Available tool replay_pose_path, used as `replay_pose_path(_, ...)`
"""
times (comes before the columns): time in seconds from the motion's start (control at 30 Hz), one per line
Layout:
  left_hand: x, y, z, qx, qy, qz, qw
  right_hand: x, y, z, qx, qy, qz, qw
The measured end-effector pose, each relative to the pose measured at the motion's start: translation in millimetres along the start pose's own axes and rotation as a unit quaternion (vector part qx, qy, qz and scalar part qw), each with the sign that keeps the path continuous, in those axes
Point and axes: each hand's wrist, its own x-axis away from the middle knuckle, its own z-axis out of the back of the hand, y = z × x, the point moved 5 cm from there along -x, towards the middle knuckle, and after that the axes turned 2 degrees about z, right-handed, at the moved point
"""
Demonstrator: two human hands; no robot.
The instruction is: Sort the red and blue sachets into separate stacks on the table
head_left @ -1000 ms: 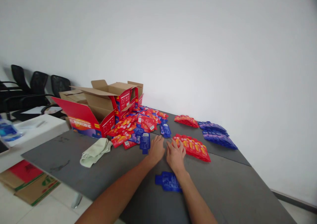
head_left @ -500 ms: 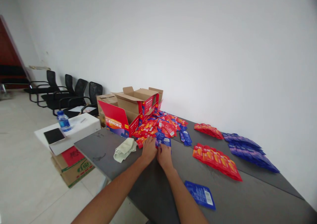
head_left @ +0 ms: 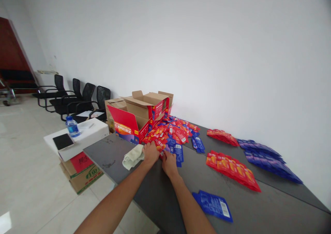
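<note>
At the near edge of a loose heap of red and blue sachets (head_left: 180,132), both my hands are close together. My left hand (head_left: 150,153) has its fingers curled at a red sachet (head_left: 161,153), beside a folded pale cloth (head_left: 133,157). My right hand (head_left: 169,163) is closed at the other side of that sachet, its fingertips partly hidden. Just right of it lies a blue sachet (head_left: 178,152) with a white barcode label. Near my right forearm, more blue sachets (head_left: 214,205) lie flat on the dark table (head_left: 191,178).
Overlapping rows of red sachets (head_left: 232,168) and blue sachets (head_left: 271,165) lie to the right, with another red row (head_left: 222,136) behind. Open red cartons (head_left: 126,125) stand at the back left. A white box (head_left: 90,134) left of the table bears a water bottle (head_left: 72,127) and a tablet (head_left: 62,142).
My hands have moved slightly apart, the left one toward the cloth. A red sachet now shows between them, where blue and purple ones showed before. The view has shifted slightly left.
</note>
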Motion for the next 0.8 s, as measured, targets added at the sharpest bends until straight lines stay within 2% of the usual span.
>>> replay_pose_path(0.13,-4,0,5.4,0.051,-0.018,-0.006,0.998,3,-1,7,-0.042,0.005,-0.027,0.999)
replay_pose_path(0.2,-4,4,5.7,0.115,-0.025,-0.022,0.993,4,-1,12,-0.054,0.009,-0.035,0.998)
replay_pose_path(0.27,-2,10,4.3,0.222,-0.035,-0.028,0.974,4,1,19,-0.093,0.017,-0.05,0.994)
replay_pose_path(0.37,7,24,-1.7,0.384,-0.062,-0.018,0.921,6,12,32,-0.17,0.035,-0.087,0.981)
replay_pose_path(0.43,16,37,-6.6,0.456,-0.082,-0.014,0.886,8,25,43,-0.188,0.05,-0.109,0.975)
replay_pose_path(0.53,33,63,-15.5,0.503,-0.13,-0.035,0.854,15,50,62,-0.197,0.079,-0.144,0.966)
replay_pose_path(0.67,58,104,-34.7,0.501,-0.215,-0.083,0.834,33,84,89,-0.204,0.114,-0.181,0.955)
replay_pose_path(0.8,76,141,-60.6,0.505,-0.248,-0.084,0.822,55,114,117,-0.184,0.14,-0.204,0.951)
